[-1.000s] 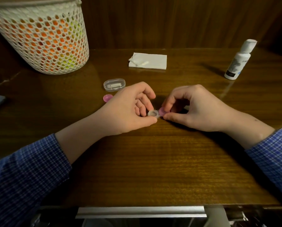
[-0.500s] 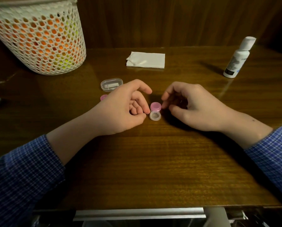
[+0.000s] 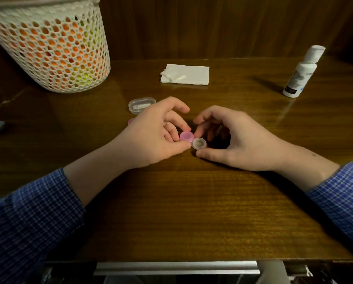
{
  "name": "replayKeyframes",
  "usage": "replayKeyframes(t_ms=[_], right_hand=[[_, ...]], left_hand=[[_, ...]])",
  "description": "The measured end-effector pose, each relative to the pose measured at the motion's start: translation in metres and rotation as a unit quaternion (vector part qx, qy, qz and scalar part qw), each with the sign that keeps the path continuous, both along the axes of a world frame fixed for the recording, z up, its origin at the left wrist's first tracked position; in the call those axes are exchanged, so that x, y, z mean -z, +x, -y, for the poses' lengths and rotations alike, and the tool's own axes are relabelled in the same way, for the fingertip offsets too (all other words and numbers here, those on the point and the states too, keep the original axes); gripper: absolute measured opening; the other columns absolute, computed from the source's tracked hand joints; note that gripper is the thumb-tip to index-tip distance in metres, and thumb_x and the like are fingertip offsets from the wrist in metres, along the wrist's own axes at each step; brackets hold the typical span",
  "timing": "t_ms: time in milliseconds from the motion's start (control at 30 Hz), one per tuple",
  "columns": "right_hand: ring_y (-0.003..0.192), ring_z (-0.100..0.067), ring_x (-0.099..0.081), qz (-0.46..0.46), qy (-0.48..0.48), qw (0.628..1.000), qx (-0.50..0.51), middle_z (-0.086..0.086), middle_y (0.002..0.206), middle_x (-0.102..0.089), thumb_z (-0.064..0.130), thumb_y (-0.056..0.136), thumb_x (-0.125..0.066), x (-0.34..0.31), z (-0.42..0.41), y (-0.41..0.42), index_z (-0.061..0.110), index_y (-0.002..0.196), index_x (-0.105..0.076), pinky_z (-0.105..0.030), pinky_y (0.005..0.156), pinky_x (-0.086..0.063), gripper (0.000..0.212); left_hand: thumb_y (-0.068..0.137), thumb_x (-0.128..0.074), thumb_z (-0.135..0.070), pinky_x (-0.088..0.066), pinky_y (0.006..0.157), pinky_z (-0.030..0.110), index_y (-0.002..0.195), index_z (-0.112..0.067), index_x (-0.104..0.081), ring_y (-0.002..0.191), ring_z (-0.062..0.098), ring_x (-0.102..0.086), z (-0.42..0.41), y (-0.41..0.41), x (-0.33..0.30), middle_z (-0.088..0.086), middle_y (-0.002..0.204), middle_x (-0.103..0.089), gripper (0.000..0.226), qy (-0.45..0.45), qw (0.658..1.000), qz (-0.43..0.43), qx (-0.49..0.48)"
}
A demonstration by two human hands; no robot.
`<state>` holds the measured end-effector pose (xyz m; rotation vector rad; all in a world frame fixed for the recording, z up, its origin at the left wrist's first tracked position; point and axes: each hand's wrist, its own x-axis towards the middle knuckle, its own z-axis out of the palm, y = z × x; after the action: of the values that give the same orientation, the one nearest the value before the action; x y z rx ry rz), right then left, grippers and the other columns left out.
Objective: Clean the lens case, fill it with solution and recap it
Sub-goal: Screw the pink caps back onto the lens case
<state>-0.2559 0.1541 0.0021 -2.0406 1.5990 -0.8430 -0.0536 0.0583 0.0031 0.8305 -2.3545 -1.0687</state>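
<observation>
Lens case (image 3: 193,140) sits mid-table: pink cap (image 3: 186,136) on its left well, right well (image 3: 199,143) uncapped, clear w/ a greyish inside. A second pink cap (image 3: 131,121) peeks out at 9 o'clock of the left hand, mostly hidden behind it.

Left hand (image 3: 153,136) lies knuckles-up on the table (image 3: 192,201), thumb and a fingertip pinching the capped side of the case. Right hand (image 3: 239,142) arches over the table at 3 o'clock of the case, fingers curved, thumb tip just below the open well (touching or not, can't tell); it grasps nothing. Both sleeves are blue check.

At 11 o'clock of the left hand, a small clear box (image 3: 142,105). At 12 o'clock, well apart, a folded white tissue (image 3: 188,75). White bottle (image 3: 302,73) stands at 2 o'clock, far right. White mesh basket (image 3: 52,48) at 10 o'clock, orange and yellow showing through.
</observation>
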Motion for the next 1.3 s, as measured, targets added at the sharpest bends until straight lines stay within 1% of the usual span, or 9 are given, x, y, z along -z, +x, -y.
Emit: replayKeyframes(t_ms=[367, 533, 667, 767, 867, 967, 1100, 1233, 1300], right_hand=[[0.094, -0.003, -0.068, 0.009, 0.000, 1.000, 0.011, 0.014, 0.102, -0.071, 0.025, 0.085, -0.082, 0.004, 0.004, -0.001, 0.027, 0.126, -0.058, -0.020, 0.080, -0.058, 0.047], [0.092, -0.007, -0.069, 0.021, -0.002, 1.000, 0.015, 0.011, 0.101, -0.072, 0.023, 0.084, -0.082, 0.004, 0.003, 0.003, 0.024, 0.124, -0.060, -0.026, 0.082, -0.059, 0.046], [0.094, -0.011, -0.070, 0.054, 0.020, 0.998, 0.017, 0.005, 0.103, -0.074, 0.027, 0.083, -0.082, 0.000, 0.002, 0.006, 0.020, 0.123, -0.062, -0.027, 0.084, -0.059, 0.045], [0.093, -0.009, -0.071, 0.104, 0.017, 0.993, 0.054, 0.002, 0.102, -0.075, 0.021, 0.090, -0.076, -0.003, 0.009, 0.006, 0.019, 0.116, -0.065, -0.019, 0.083, -0.057, 0.029], [0.091, 0.000, -0.066, 0.046, 0.008, 0.996, 0.081, 0.007, 0.100, -0.072, 0.020, 0.094, -0.073, -0.004, 0.023, 0.012, 0.023, 0.106, -0.068, -0.009, 0.074, -0.051, 0.014], [0.092, 0.002, -0.065, -0.015, 0.004, 0.997, 0.082, 0.014, 0.099, -0.069, 0.023, 0.093, -0.073, -0.006, 0.040, 0.032, 0.029, 0.101, -0.069, -0.008, 0.074, -0.051, 0.011], [0.082, -0.005, -0.067, -0.073, -0.023, 0.995, 0.065, 0.016, 0.095, -0.066, 0.031, 0.088, -0.078, -0.010, 0.064, 0.068, 0.028, 0.099, -0.068, -0.011, 0.065, -0.052, 0.015], [0.076, -0.007, -0.064, -0.144, -0.045, 0.983, 0.107, 0.009, 0.089, -0.066, 0.050, 0.083, -0.078, -0.012, 0.085, 0.101, 0.024, 0.097, -0.065, -0.026, 0.064, -0.056, 0.032], [0.076, -0.011, -0.064, -0.176, -0.051, 0.976, 0.122, 0.005, 0.087, -0.067, 0.051, 0.083, -0.078, -0.012, 0.092, 0.112, 0.023, 0.095, -0.064, -0.031, 0.066, -0.058, 0.033]], left_hand=[[0.079, -0.088, -0.029, -0.055, 0.063, 0.015, 0.129, -0.030, -0.057, 0.079, 0.001, -0.070, -0.001, 0.006, 0.000, -0.022, 0.093, -0.072, 0.059, -0.045, 0.999, 0.013, -0.004], [0.078, -0.088, -0.029, -0.055, 0.064, 0.015, 0.110, -0.033, -0.066, 0.074, -0.003, -0.066, -0.002, 0.012, 0.000, -0.013, 0.089, -0.071, 0.039, -0.057, 0.998, 0.020, -0.003], [0.081, -0.084, -0.030, -0.048, 0.063, 0.009, 0.092, -0.038, -0.070, 0.080, -0.006, -0.061, -0.004, 0.022, -0.002, -0.015, 0.087, -0.068, 0.020, -0.085, 0.995, 0.050, 0.004], [0.082, -0.083, -0.026, -0.046, 0.064, 0.008, 0.086, -0.037, -0.071, 0.087, -0.006, -0.060, -0.005, 0.038, -0.001, -0.018, 0.086, -0.068, 0.016, -0.097, 0.993, 0.060, -0.001], [0.081, -0.084, -0.024, -0.052, 0.072, 0.012, 0.085, -0.034, -0.073, 0.091, -0.002, -0.065, -0.003, 0.063, 0.000, -0.016, 0.087, -0.072, 0.014, -0.081, 0.996, 0.046, -0.015], [0.080, -0.085, -0.022, -0.048, 0.086, 0.007, 0.084, -0.031, -0.075, 0.108, -0.007, -0.063, -0.005, 0.087, 0.002, -0.015, 0.093, -0.074, 0.014, -0.085, 0.996, 0.034, -0.020], [0.078, -0.086, -0.021, -0.054, 0.078, 0.016, 0.085, -0.033, -0.075, 0.088, 0.002, -0.068, -0.004, 0.104, 0.002, -0.013, 0.088, -0.071, 0.018, -0.109, 0.993, 0.027, -0.048], [0.078, -0.087, -0.023, -0.054, 0.071, 0.016, 0.081, -0.035, -0.074, 0.085, 0.001, -0.066, 0.000, 0.106, 0.002, -0.014, 0.085, -0.071, 0.018, -0.094, 0.992, 0.032, -0.074], [0.079, -0.086, -0.022, -0.050, 0.068, 0.014, 0.080, -0.035, -0.073, 0.084, 0.000, -0.065, 0.002, 0.105, 0.003, -0.015, 0.084, -0.070, 0.018, -0.090, 0.993, 0.033, -0.072]])
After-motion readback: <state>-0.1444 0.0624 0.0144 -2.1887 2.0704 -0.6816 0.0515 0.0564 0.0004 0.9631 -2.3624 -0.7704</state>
